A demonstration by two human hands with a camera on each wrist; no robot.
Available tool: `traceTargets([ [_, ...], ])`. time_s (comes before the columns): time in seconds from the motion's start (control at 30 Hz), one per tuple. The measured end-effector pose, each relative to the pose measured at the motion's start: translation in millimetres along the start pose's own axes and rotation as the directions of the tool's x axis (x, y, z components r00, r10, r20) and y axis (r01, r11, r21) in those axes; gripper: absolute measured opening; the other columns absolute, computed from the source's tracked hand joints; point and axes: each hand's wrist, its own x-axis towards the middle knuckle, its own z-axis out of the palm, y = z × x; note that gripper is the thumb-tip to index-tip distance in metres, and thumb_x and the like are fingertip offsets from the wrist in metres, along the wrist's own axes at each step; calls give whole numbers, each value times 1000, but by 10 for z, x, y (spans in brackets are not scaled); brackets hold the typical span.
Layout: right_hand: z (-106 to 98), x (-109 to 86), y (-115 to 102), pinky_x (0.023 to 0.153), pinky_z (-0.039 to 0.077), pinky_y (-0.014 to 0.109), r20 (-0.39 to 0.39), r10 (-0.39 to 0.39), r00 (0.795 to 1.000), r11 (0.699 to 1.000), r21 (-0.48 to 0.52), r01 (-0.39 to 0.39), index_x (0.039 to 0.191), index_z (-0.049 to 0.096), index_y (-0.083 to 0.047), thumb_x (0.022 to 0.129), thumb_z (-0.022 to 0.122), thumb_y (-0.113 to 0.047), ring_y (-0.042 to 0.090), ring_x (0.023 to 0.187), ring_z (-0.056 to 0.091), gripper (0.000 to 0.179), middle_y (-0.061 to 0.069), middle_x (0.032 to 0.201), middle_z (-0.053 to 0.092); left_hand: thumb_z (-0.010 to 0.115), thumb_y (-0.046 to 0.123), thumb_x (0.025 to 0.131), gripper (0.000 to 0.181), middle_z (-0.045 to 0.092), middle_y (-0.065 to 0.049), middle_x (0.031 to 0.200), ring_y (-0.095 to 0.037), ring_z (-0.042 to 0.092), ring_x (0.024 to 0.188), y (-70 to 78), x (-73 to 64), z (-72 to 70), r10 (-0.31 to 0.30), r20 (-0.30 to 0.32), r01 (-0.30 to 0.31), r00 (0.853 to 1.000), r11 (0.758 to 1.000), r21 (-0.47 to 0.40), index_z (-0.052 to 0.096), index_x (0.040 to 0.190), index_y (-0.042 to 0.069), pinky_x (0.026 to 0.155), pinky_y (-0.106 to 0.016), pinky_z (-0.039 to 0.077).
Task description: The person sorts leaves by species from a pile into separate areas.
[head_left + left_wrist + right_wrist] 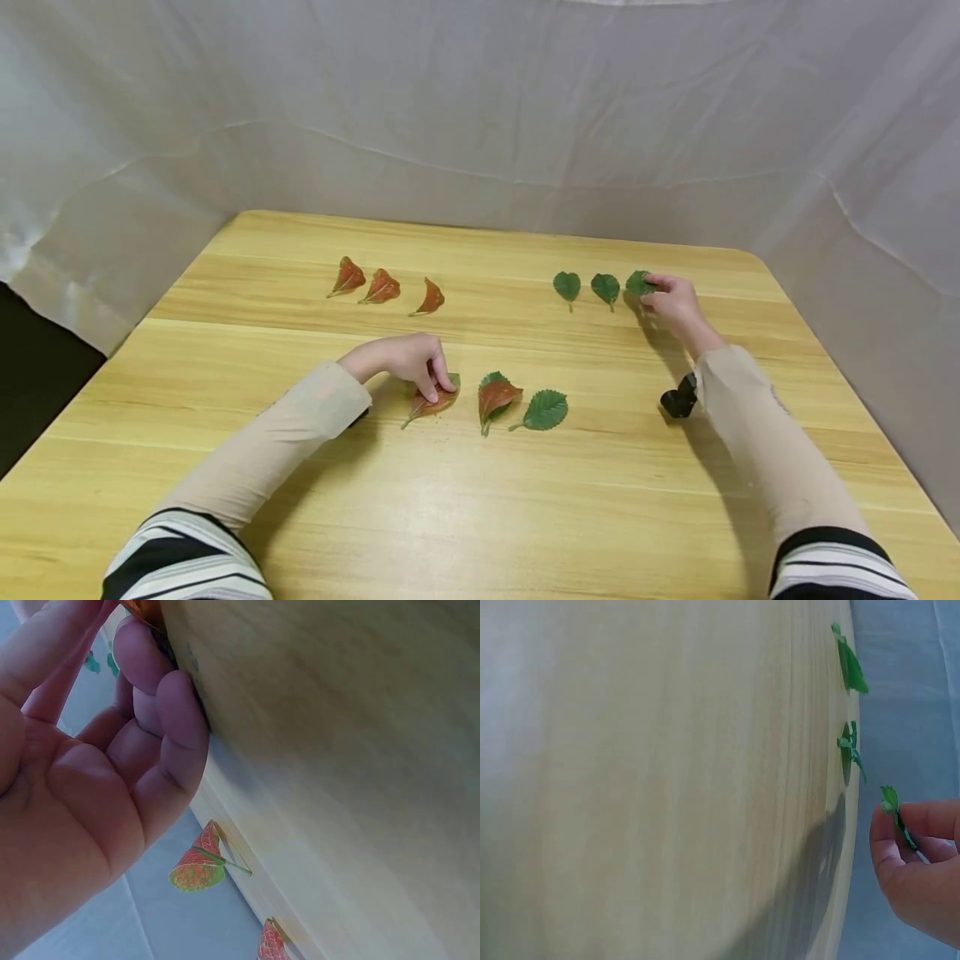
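A pale, wood-grained surface is enclosed at the back and sides by hanging whitish fabric. By the left hand, a red leaf is pinched at its upper end between thumb and fingers, low over the middle of the surface; a little green is seen at that end, and its stem is pointed toward the near side. By the right hand, farther back, a green leaf is grasped between thumb and fingertips, and in the right wrist view it is seen against the fabric. Just left of it, two upright green leaves are set side by side, their stems turned nearward. Beyond the left hand, three curled red leaves are spread in a row. To the right of the pinched leaf, an overlapping pair, red over green, is laid, with a single green leaf placed just beside it. Both forearms are covered by beige sleeves, and a small black object is seen next to the right one.
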Motion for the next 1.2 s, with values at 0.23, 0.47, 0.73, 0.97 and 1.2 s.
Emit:
traceTargets([
  [0.23, -11, 114, 20, 68, 48, 19, -129, 41, 991, 999, 27, -38, 128, 42, 6, 82, 52, 11, 3, 63, 54, 47, 16, 104, 48, 72, 1, 70, 24, 67, -8, 88, -4, 56, 68, -3, 4, 3, 6, -3, -6, 1000, 1000, -2, 70, 93, 1, 61, -18, 44],
  [0.47, -103, 182, 72, 68, 47, 16, -164, 65, 984, 998, 17, -63, 124, 46, 10, 83, 54, 5, -5, 59, 51, 42, 26, 125, 44, 72, 1, 70, 24, 67, -8, 87, -3, 53, 64, 8, 1, 1, -2, -5, 2, 1000, 1000, -8, 70, 93, 1, 58, -17, 43],
  [0.73, -158, 215, 113, 62, 48, 17, -93, 97, 991, 995, 14, -96, 122, 45, 13, 84, 54, 6, -1, 55, 57, 41, 31, 125, 40, 73, 1, 69, 24, 67, -8, 87, -4, 52, 62, 26, -8, -8, -7, -4, 7, 1000, 1000, -14, 70, 93, 1, 57, -17, 42],
  [0.97, -192, 248, 172, 61, 48, 16, -54, 109, 993, 993, -29, -111, 125, 41, 14, 85, 51, 6, -3, 52, 54, 42, 32, 127, 38, 73, 1, 69, 24, 67, -8, 88, -4, 52, 64, 40, -7, -11, -9, -4, 9, 1000, 1000, -14, 70, 93, 2, 59, -17, 42],
  [1.2, -196, 241, 179, 67, 49, 21, -55, 119, 991, 991, -54, -122, 125, 42, 13, 85, 53, 3, 0, 56, 56, 42, 31, 127, 38, 73, 1, 69, 24, 67, -8, 88, -4, 52, 63, 26, -5, -6, -4, -3, 4, 1000, 1000, -16, 70, 93, 1, 58, -17, 42],
])
